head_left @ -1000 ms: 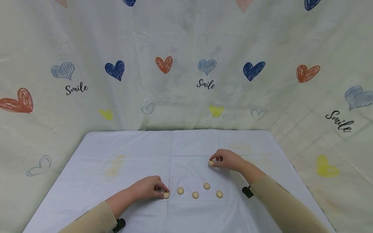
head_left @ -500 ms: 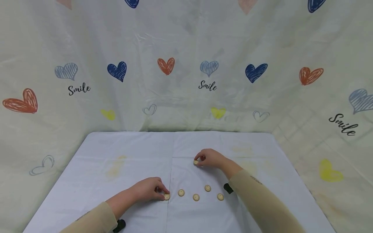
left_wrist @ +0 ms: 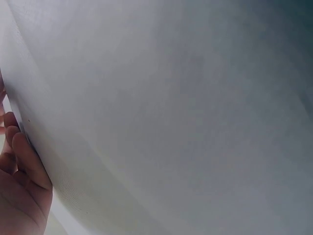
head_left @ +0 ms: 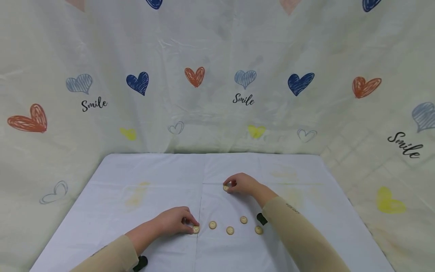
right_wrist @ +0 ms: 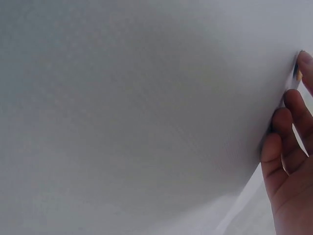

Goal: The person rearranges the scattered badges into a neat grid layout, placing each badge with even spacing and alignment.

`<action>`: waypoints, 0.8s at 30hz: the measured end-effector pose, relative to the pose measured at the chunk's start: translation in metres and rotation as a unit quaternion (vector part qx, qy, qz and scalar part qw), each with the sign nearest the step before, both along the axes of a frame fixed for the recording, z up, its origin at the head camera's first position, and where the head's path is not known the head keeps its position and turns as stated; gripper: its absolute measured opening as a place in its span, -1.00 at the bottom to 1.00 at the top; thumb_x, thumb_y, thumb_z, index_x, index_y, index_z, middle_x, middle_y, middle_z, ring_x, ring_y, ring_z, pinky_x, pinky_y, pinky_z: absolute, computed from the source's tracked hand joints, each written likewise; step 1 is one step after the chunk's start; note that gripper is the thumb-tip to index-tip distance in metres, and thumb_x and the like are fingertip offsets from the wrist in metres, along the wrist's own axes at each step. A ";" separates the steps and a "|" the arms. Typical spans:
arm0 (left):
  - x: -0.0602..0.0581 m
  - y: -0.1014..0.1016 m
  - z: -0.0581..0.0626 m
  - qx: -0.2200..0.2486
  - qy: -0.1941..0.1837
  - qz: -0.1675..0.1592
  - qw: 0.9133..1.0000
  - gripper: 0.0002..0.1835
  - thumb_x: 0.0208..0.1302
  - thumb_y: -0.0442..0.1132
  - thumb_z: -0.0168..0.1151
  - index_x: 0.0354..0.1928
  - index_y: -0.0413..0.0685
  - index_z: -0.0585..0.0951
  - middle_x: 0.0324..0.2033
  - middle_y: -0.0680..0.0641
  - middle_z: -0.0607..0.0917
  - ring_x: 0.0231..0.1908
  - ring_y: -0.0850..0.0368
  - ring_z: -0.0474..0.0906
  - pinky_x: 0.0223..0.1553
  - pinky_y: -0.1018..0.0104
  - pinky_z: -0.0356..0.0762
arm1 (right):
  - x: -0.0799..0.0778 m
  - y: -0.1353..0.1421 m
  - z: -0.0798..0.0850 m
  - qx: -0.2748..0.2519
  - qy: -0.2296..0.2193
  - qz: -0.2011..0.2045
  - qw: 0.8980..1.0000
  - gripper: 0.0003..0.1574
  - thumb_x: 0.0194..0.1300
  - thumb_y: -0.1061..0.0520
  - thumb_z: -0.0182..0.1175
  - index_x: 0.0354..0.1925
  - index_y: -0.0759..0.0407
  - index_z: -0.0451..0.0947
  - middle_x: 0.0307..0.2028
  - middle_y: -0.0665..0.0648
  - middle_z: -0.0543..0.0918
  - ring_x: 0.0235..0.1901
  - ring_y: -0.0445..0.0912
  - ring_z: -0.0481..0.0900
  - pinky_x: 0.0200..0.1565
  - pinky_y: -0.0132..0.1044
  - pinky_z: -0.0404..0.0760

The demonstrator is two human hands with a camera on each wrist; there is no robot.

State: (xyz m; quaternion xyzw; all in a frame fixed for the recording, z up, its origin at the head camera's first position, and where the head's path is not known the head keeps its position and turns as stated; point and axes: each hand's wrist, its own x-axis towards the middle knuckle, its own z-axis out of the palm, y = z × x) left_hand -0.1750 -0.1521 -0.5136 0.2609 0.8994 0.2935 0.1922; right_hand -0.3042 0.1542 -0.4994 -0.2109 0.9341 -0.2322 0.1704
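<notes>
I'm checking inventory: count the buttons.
6: button one at left fingers, button two at right fingers; button three, button four, button five, button six lying on the cloth, rightward of button one. Fingers may hide more.

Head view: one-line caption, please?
Left hand pinching one round beige button, right hand pinching another, four more buttons lying on the white cloth-covered table.

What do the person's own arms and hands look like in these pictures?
The left sleeve and right sleeve are beige, each with dark lettering too small to read. The left hand and right hand are bare, without gloves. A black piece shows by the left sleeve, and another black piece by the right, perhaps wrist cameras.
</notes>
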 end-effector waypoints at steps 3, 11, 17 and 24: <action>0.001 0.000 0.001 -0.001 0.000 0.001 1.000 -0.80 0.11 -0.02 0.49 -0.19 0.43 0.78 -0.41 0.29 0.51 -0.37 0.38 0.40 -0.29 0.39 0.41 | 0.004 0.002 0.003 -0.015 -0.012 -0.015 1.000 -0.61 0.20 0.03 0.43 0.03 -0.15 0.71 -0.35 -0.08 0.57 -0.35 -0.16 0.46 -0.24 -0.24 0.45; 0.001 0.000 0.001 -0.002 0.003 0.003 1.000 -0.81 0.11 0.00 0.49 -0.19 0.44 0.78 -0.41 0.28 0.51 -0.38 0.37 0.40 -0.29 0.39 0.41 | 0.018 0.022 0.016 -0.036 -0.018 -0.014 0.999 -0.55 0.19 0.02 0.44 0.08 -0.14 0.69 -0.34 -0.05 0.57 -0.36 -0.12 0.47 -0.26 -0.23 0.48; 0.002 -0.001 0.003 0.002 -0.001 0.006 1.000 -0.80 0.11 -0.01 0.49 -0.19 0.41 0.79 -0.41 0.29 0.51 -0.36 0.37 0.41 -0.28 0.38 0.42 | 0.037 0.048 0.022 -0.038 -0.014 0.019 0.999 -0.57 0.22 0.00 0.42 0.08 -0.12 0.70 -0.37 -0.10 0.57 -0.35 -0.15 0.49 -0.27 -0.26 0.51; 0.000 0.000 0.002 0.004 -0.002 -0.003 1.000 -0.80 0.12 0.00 0.48 -0.18 0.40 0.78 -0.41 0.28 0.52 -0.37 0.36 0.41 -0.30 0.38 0.41 | 0.075 0.086 0.032 -0.055 -0.014 0.042 0.998 -0.58 0.22 -0.01 0.42 0.07 -0.05 0.71 -0.39 -0.15 0.59 -0.36 -0.17 0.51 -0.30 -0.29 0.53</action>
